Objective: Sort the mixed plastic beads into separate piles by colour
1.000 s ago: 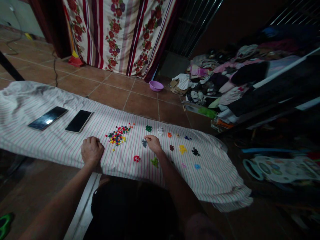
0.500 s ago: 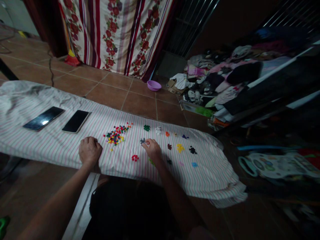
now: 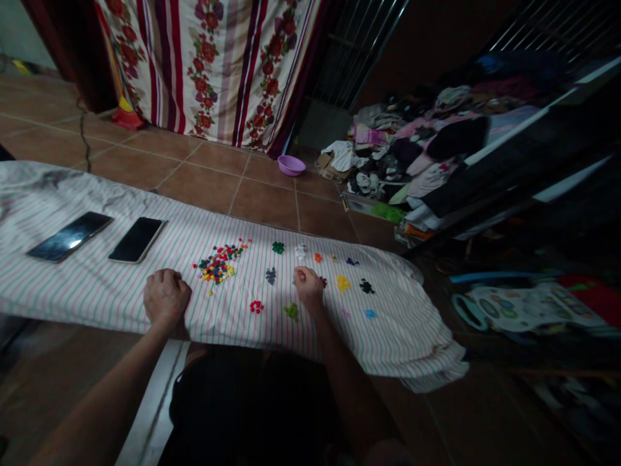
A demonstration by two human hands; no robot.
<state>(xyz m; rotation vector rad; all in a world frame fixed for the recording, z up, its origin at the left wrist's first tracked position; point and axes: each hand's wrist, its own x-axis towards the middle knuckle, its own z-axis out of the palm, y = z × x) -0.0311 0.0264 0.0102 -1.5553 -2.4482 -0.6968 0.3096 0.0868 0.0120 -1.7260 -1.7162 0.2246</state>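
My left hand [image 3: 166,296] rests with curled fingers on the striped cloth [image 3: 218,323], left of a mixed pile of small coloured pieces [image 3: 218,264]; nothing shows in it. My right hand [image 3: 309,285] is pinched just below the white pieces [image 3: 301,251]; whatever the fingertips hold is too small or hidden. Dark red pieces [image 3: 324,282] are partly covered by this hand. Around it lie separate groups: grey [image 3: 270,276], dark green [image 3: 278,248], red [image 3: 257,307], lime green [image 3: 291,311], orange [image 3: 317,257], yellow [image 3: 343,283] and black pieces [image 3: 367,286].
Two phones, a larger one [image 3: 70,237] and a smaller one [image 3: 138,240], lie on the cloth at left. Purple [image 3: 352,261], pink [image 3: 345,313] and light blue pieces [image 3: 370,314] lie at right. Beyond, a purple basin [image 3: 292,166] stands on the tiled floor near piled clothes [image 3: 388,139].
My right hand has moved from the grey pieces rightward to below the white ones, uncovering the grey and lime green groups. My left hand stays on the cloth. The view has shifted slightly.
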